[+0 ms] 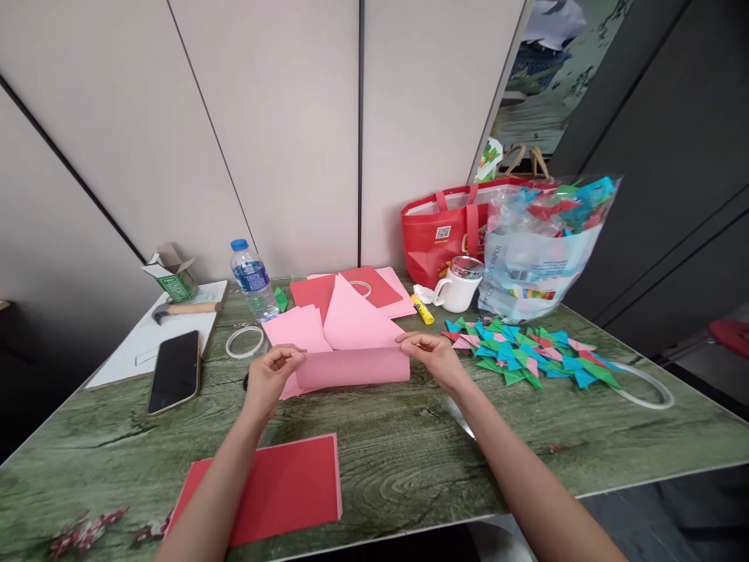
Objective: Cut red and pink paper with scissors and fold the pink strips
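A pink sheet of paper (354, 368), bent over into a curve, is stretched between my two hands. My left hand (272, 378) pinches its left end, and my right hand (430, 355) pinches its right end near the upper corner. Behind it lie more pink sheets (360, 316), partly covered by the bent one. Under my left forearm rests a stack of red paper (292, 488) with a pink edge showing. Part of a shiny flat object (459, 414) shows beside my right forearm.
Folded paper pieces (520, 355) spread at the right by a white ring (652, 390). Further back stand a mug (459, 287), glue stick (422, 310), red bag (430, 242) and clear bag (527, 265). At left are a phone (174, 373), hammer (187, 309), water bottle (253, 281) and tape roll (244, 341).
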A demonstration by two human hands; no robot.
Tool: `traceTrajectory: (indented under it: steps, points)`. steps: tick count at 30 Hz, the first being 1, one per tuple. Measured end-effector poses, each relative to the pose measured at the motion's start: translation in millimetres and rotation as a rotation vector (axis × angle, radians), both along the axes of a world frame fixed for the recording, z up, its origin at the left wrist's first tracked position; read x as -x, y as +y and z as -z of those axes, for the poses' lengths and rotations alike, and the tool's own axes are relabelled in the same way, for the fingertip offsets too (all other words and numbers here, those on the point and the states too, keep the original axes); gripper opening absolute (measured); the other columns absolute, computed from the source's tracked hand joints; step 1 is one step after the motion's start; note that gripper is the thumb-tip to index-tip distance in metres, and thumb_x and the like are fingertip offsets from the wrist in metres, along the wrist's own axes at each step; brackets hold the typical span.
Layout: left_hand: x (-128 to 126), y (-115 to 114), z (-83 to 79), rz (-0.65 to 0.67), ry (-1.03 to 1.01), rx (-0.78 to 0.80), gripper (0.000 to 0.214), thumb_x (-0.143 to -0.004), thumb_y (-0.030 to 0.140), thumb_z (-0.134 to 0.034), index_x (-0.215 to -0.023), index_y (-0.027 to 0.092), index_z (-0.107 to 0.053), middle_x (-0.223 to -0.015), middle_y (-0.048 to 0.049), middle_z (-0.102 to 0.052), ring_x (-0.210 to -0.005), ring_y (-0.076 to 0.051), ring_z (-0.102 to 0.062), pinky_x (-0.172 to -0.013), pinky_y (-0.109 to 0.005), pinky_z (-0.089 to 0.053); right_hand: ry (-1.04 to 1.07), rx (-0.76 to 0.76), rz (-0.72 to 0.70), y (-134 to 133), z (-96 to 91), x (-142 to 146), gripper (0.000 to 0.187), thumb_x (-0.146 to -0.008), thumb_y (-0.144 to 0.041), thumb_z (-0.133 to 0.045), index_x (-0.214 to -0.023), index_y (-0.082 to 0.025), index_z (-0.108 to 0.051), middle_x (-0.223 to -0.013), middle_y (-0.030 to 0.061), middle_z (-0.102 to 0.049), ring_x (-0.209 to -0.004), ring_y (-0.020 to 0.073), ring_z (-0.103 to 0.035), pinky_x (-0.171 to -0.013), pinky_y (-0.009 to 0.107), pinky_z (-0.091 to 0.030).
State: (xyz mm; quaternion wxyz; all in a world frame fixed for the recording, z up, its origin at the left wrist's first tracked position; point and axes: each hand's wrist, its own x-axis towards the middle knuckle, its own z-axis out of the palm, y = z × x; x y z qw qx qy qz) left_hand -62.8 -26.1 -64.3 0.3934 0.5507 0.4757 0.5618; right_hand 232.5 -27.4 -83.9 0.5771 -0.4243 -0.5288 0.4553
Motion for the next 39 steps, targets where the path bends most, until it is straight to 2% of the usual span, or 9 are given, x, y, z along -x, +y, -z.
traceTrajectory:
  steps: [6, 8, 13, 18, 24, 27, 31, 35, 39]
  points:
    - [17.9, -21.8, -15.2, 0.168, 0.336, -0.187, 0.013, -0.066, 0.030, -0.069, -0.060, 0.018, -0.066, -0.076, -0.0046, -0.062, -0.071, -0.017, -0.057, -0.064, -0.027, -0.044, -0.242, -0.017, -0.266, -16.3, -12.0, -21.9, 0.014, -0.064, -0.032, -0.072, -0.070, -0.019, -0.072, -0.082, 0.0050, -0.071, -0.080, 0.0186, -0.063, -0.075, 0.032, -0.046]
    - [20.1, -35.2, -10.2, 0.258, 0.410, -0.219, 0.015, -0.070, 0.030, -0.067, -0.061, 0.018, -0.067, -0.076, -0.0048, -0.063, -0.071, -0.016, -0.058, -0.063, -0.027, -0.045, -0.304, -0.040, -0.371, -25.2, -8.9, -28.6, 0.014, -0.065, -0.031, -0.072, -0.070, -0.018, -0.072, -0.081, 0.0056, -0.071, -0.080, 0.0182, -0.063, -0.074, 0.031, -0.047]
    - [16.8, -60.2, 15.9, 0.472, 0.622, -0.388, 0.019, -0.081, 0.024, -0.056, -0.067, 0.018, -0.068, -0.075, -0.0055, -0.065, -0.071, -0.014, -0.059, -0.070, -0.028, -0.046, -0.403, -0.085, -0.535, -43.5, 11.1, -41.2, 0.014, -0.068, -0.030, -0.071, -0.073, -0.017, -0.072, -0.082, 0.0066, -0.070, -0.077, 0.0168, -0.064, -0.073, 0.030, -0.048]
    - [18.3, -64.3, 31.2, 0.561, 0.746, -0.523, 0.020, -0.085, 0.015, -0.049, -0.074, 0.016, -0.066, -0.079, -0.0061, -0.064, -0.077, -0.014, -0.058, -0.072, -0.027, -0.045, -0.490, -0.156, -0.584, -51.4, 23.5, -41.6, 0.020, -0.073, -0.036, -0.066, -0.076, -0.017, -0.072, -0.084, 0.0073, -0.070, -0.076, 0.0158, -0.064, -0.072, 0.029, -0.048]
    - [26.0, -61.6, 38.7, 0.618, 0.784, -0.482, 0.020, -0.087, 0.013, -0.045, -0.079, 0.016, -0.063, -0.084, -0.0064, -0.063, -0.084, -0.014, -0.057, -0.074, -0.026, -0.045, -0.649, -0.352, -0.527, -55.9, 30.7, -37.4, 0.019, -0.078, -0.036, -0.062, -0.077, -0.018, -0.071, -0.084, 0.0059, -0.070, -0.079, 0.0147, -0.059, -0.077, 0.031, -0.044]
    - [26.3, -59.2, 31.9, 0.687, 0.814, -0.454, 0.022, -0.089, 0.016, -0.041, -0.081, 0.016, -0.062, -0.086, -0.0076, -0.063, -0.085, -0.015, -0.056, -0.076, -0.028, -0.044, -0.730, -0.400, -0.520, -59.4, 29.7, -39.6, 0.019, -0.081, -0.034, -0.059, -0.081, -0.018, -0.070, -0.087, 0.0058, -0.070, -0.082, 0.0149, -0.055, -0.076, 0.030, -0.044]
    - [21.0, -61.2, 9.6, 0.826, 0.938, -0.395, 0.032, -0.092, 0.019, -0.031, -0.085, 0.016, -0.062, -0.093, -0.0100, -0.062, -0.086, -0.016, -0.055, -0.076, -0.029, -0.043, -0.911, -0.497, -0.582, -67.0, 15.9, -44.4, 0.021, -0.087, -0.029, -0.050, -0.090, -0.017, -0.067, -0.096, 0.0074, -0.067, -0.095, 0.0177, -0.051, -0.083, 0.033, -0.042]
    - [6.7, -71.8, -5.2, 0.769, 1.240, -0.455, 0.029, -0.088, 0.033, -0.044, -0.072, 0.015, -0.060, -0.071, -0.0057, -0.058, -0.075, -0.018, -0.053, -0.067, -0.029, -0.042, -1.111, -0.592, -0.621, -74.5, -0.5, -45.3, 0.024, -0.089, -0.027, -0.044, -0.100, -0.015, -0.062, -0.103, 0.0105, -0.062, -0.105, 0.0201, -0.047, -0.089, 0.037, -0.039]
    - [-12.4, -74.9, 6.3, 0.609, 1.473, -0.683, 0.036, -0.090, 0.030, -0.040, -0.064, 0.013, -0.058, -0.061, -0.0054, -0.055, -0.062, -0.018, -0.051, -0.057, -0.030, -0.038, -1.253, -0.602, -0.617, -78.5, -1.5, -32.8, 0.027, -0.091, -0.022, -0.038, -0.087, -0.013, -0.063, -0.089, 0.0090, -0.061, -0.085, 0.0149, -0.055, -0.076, 0.027, -0.043]
